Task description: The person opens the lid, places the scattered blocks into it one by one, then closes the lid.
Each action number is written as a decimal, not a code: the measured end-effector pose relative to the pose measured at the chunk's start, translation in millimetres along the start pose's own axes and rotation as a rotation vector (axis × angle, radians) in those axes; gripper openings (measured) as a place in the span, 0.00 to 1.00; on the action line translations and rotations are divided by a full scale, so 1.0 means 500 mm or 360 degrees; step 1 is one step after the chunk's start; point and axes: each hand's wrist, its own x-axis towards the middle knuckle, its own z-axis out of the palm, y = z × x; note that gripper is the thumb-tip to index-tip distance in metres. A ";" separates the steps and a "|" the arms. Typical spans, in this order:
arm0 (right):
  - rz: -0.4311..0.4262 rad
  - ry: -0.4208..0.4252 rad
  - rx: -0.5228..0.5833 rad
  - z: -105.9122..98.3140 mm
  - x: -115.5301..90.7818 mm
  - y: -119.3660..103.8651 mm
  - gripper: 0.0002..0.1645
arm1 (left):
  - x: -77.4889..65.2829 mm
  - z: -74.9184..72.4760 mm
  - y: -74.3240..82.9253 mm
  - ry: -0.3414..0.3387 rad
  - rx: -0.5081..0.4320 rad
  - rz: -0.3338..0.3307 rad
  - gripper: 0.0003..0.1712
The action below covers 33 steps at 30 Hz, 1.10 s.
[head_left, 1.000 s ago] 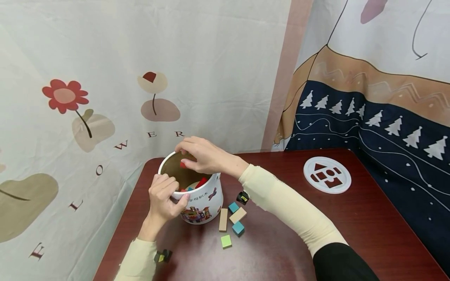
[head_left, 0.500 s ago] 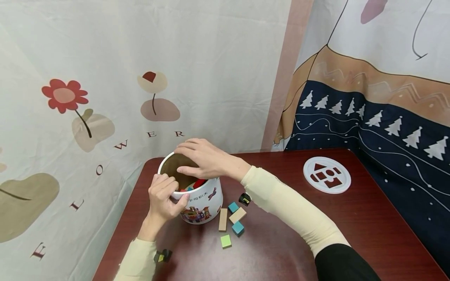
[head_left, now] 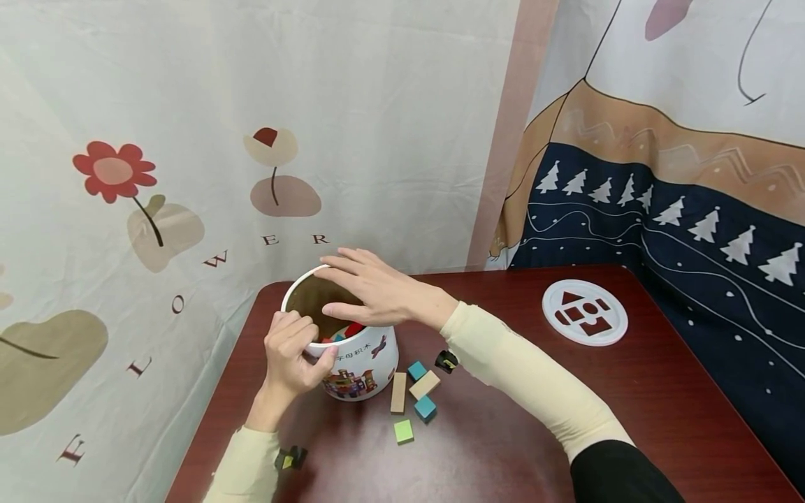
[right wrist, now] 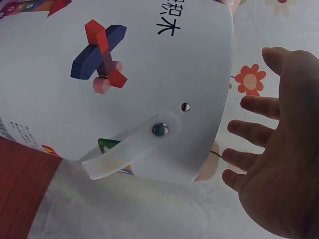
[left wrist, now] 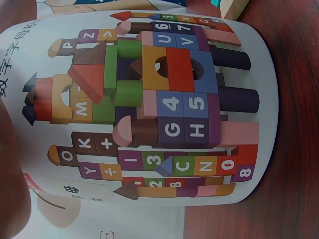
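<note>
A white bucket with printed block pictures stands on the table, tilted a little toward me in the head view. My left hand grips its near-left rim, fingers over the edge and thumb on the outer wall. Above the bucket's mouth is my right hand, fingers spread and holding nothing. In the right wrist view the same right hand shows beyond the rim, beside the pale handle strap. Several coloured blocks, a red block among them, lie inside the bucket. The left wrist view shows mostly the bucket's printed wall.
Right of the bucket on the dark red table lie two blue blocks, one a blue cube, two plain wood blocks and a green block. A white lid with shaped holes lies at the back right. Printed curtains hang behind.
My right hand has let go of a small red block over the bucket. Its fingers have spread, and the hand has shifted slightly to the right. The left hand keeps its grip on the rim.
</note>
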 end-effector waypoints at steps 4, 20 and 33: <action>0.0010 0.0023 0.0068 0.001 -0.017 0.000 0.41 | -0.001 0.000 0.000 0.0021 -0.0010 0.0007 0.22; -0.0042 0.0332 0.0234 0.013 -0.151 0.018 0.38 | -0.003 0.000 0.001 0.0047 -0.0020 -0.0004 0.23; 0.0040 0.0460 0.0333 0.046 -0.269 0.033 0.35 | 0.000 0.003 0.004 0.0069 -0.0056 -0.0007 0.23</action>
